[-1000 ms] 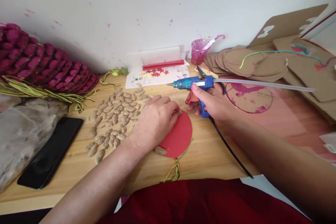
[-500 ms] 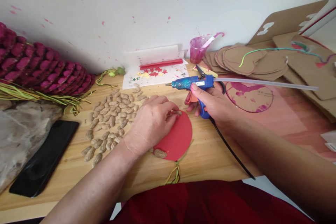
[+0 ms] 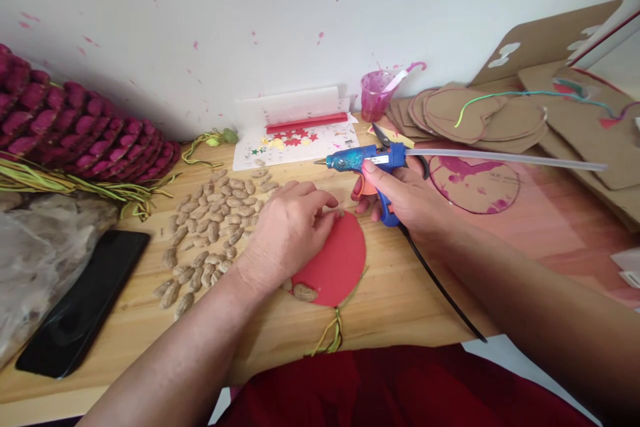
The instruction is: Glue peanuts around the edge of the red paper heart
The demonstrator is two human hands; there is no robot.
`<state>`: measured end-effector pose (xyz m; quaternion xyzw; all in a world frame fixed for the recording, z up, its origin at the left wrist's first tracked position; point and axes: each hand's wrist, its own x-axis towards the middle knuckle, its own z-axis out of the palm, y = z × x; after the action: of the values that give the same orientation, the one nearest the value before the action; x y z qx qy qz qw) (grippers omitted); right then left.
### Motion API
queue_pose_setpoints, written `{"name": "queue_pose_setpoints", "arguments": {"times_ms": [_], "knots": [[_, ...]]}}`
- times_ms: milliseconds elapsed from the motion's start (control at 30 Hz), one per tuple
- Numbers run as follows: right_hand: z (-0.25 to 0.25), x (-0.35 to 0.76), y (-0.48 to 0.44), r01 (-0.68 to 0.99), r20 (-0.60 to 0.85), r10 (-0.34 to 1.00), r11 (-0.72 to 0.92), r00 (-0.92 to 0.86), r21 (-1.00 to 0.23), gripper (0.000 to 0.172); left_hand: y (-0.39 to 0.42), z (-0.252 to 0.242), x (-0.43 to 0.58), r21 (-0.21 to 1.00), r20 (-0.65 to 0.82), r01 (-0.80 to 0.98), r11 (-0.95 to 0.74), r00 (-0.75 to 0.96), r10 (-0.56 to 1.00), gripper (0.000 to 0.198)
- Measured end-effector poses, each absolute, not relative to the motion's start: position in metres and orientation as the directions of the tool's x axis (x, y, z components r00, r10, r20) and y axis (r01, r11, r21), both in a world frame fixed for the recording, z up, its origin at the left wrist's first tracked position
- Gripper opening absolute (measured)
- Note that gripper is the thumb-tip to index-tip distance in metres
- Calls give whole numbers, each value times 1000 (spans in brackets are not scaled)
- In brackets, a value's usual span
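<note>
A red disc (image 3: 336, 257) lies on the wooden table with a yellow-green string tassel (image 3: 331, 335) at its near edge. My left hand (image 3: 293, 230) bends over the disc's far left part. Its thumb and fingertips close on a peanut at the disc's top edge, mostly hidden by them. Another peanut (image 3: 305, 292) sits at the disc's lower left edge, with part of one more beside it. In my right hand (image 3: 407, 197) is a blue glue gun (image 3: 367, 159), nozzle pointing left, with a long clear glue stick (image 3: 505, 158) out of its back.
Loose peanuts (image 3: 215, 217) cover the table left of the disc. A black phone (image 3: 85, 303) and a plastic bag (image 3: 45, 267) are farther left. Behind are paper with small stars (image 3: 295, 138), a pink-stained cup (image 3: 375, 97) and cardboard shapes (image 3: 460, 113). A black cord (image 3: 443, 283) trails from the gun.
The left fingers have shifted slightly, and less of the peanut under them shows. The glue gun stays almost in place in the right hand.
</note>
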<state>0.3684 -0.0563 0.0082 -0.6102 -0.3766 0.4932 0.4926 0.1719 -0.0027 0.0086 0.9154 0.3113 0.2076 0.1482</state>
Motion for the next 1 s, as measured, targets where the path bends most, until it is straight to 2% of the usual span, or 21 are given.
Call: {"name": "queue_pose_setpoints", "arguments": {"times_ms": [133, 267, 500, 1000], "knots": [[7, 369, -56, -52, -226, 947, -220, 229, -974, 53, 2, 12, 168, 418, 354, 527, -740, 656, 666, 23], [4, 370, -55, -58, -219, 947, -211, 235, -976, 51, 3, 10, 167, 434, 344, 503, -748, 674, 653, 14], [7, 369, -57, -19, -233, 944, -235, 234, -972, 57, -1, 4, 171, 414, 272, 486, -769, 740, 615, 14], [-1, 370, -53, -37, -211, 952, -208, 222, -977, 56, -2, 1, 173, 412, 281, 491, -768, 733, 619, 9]]}}
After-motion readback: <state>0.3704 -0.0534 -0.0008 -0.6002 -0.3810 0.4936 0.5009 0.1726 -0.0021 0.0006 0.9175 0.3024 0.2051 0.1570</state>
